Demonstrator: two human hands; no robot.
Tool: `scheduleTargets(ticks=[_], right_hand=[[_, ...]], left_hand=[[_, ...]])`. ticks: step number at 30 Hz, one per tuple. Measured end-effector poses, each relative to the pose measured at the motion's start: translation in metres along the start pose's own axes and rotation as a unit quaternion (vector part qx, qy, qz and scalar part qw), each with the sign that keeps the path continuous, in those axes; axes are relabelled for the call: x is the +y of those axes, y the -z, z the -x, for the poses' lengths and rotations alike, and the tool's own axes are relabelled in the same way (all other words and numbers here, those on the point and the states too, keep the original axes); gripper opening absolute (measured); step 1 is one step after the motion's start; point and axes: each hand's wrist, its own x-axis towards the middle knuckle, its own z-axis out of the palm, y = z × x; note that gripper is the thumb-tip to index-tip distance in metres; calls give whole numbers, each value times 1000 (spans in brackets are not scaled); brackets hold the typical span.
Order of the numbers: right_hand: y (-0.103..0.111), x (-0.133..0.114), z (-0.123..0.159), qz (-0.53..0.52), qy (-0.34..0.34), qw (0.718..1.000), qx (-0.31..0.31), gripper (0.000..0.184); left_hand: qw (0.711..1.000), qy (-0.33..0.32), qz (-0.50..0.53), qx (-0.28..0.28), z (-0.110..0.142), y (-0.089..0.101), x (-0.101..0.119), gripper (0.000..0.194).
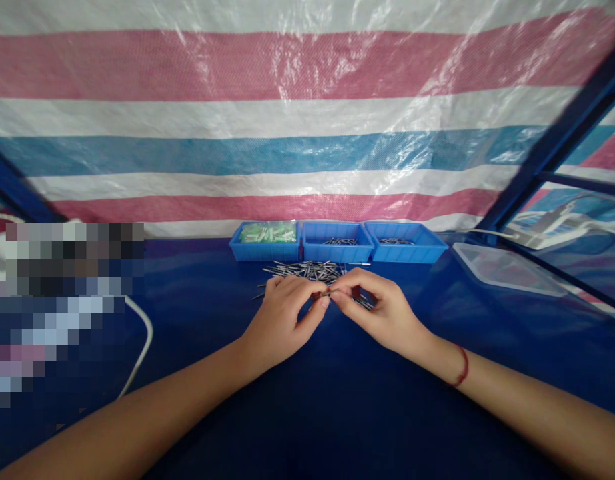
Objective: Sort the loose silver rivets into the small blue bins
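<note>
Currently my left hand (285,310) and right hand (382,307) pinch a slim piece (329,294); behind grey metal rods (312,269), blue plastic bins (336,254) line the blue table's (307,400) far edge.

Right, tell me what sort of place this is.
Probably a makeshift workbench for small parts: three blue bins stand in a row on a dark blue tabletop, thin metallic-looking pieces lie heaped before them, and a striped plastic sheet hangs behind.
</note>
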Motion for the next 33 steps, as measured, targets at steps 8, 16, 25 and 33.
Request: scheduleTargets(ticks=[8, 16, 25, 33], right_hand=[[1, 2, 0, 3, -6, 1000, 4, 6], [1, 6, -2, 55, 44, 997, -23, 7], [0, 6, -2, 64, 51, 994, -68, 12], [14, 38, -14, -127, -221, 952, 166, 21]], left_hand=[[1000, 13, 10, 24, -3, 0, 1, 3], [998, 6, 33, 61, -3, 1, -1, 3], [998, 3, 24, 56, -3, 0, -1, 5], [1000, 24, 17, 8, -3, -2, -3, 11]])
